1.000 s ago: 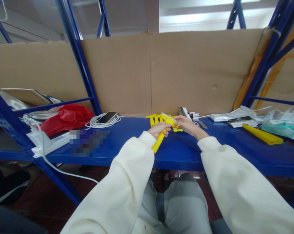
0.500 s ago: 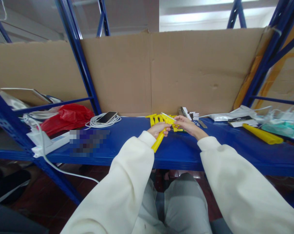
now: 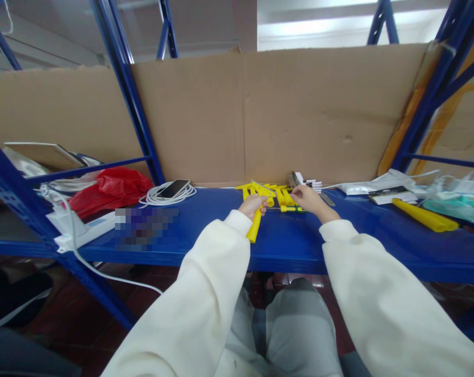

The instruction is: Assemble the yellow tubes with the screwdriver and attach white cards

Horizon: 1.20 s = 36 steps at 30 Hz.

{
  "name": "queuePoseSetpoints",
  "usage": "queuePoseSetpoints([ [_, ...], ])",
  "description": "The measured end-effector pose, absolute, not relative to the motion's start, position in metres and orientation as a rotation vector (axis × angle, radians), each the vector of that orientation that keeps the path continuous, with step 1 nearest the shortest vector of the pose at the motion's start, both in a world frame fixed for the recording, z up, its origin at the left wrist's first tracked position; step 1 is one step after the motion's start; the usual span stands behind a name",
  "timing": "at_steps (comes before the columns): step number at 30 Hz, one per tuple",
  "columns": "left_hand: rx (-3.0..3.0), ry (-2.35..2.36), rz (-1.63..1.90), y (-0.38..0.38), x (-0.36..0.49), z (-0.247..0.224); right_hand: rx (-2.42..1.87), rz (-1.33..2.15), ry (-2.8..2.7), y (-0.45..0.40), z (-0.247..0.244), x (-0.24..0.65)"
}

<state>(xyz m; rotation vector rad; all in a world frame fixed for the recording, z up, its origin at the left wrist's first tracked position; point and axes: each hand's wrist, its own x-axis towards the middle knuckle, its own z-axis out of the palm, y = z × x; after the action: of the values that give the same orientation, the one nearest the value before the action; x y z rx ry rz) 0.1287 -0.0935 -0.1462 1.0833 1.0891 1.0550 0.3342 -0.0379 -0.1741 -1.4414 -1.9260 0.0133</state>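
Note:
A yellow scraper-like tool (image 3: 254, 229) is in my left hand (image 3: 253, 205), its handle pointing down toward the shelf's front edge and its wider head pointing up. My right hand (image 3: 305, 200) is a little to the right, apart from the tool, with its fingers drawn together; whatever they may pinch is too small to make out. Several more yellow tools (image 3: 284, 197) lie on the blue shelf behind and between my hands. A yellow-and-green handled tool (image 3: 293, 209) lies just left of my right hand.
Small boxes (image 3: 296, 178) and white-tipped sticks stand behind my right hand. A phone (image 3: 174, 189) rests on coiled white cable at left, near a red bag (image 3: 111, 188). At right lies a long yellow piece (image 3: 425, 215). Cardboard (image 3: 190, 120) closes the back.
My right hand has let go of the tool's head and moved slightly right. The tool in my left hand has turned more upright.

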Motion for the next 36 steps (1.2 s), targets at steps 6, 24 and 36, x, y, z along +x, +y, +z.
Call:
queuePoseSetpoints([
  [6,1.043,1.130,1.211,-0.089,0.127,-0.147,-1.856,-0.096,-2.077,-0.051,-0.166,0.349],
  [24,1.037,1.198,1.242,-0.092,0.126,-0.145,-1.466,0.172,-1.994,-0.054,-0.167,0.345],
  [36,1.021,1.233,1.182,-0.089,0.124,-0.146,-1.160,0.162,-1.553,-0.045,-0.168,0.348],
])
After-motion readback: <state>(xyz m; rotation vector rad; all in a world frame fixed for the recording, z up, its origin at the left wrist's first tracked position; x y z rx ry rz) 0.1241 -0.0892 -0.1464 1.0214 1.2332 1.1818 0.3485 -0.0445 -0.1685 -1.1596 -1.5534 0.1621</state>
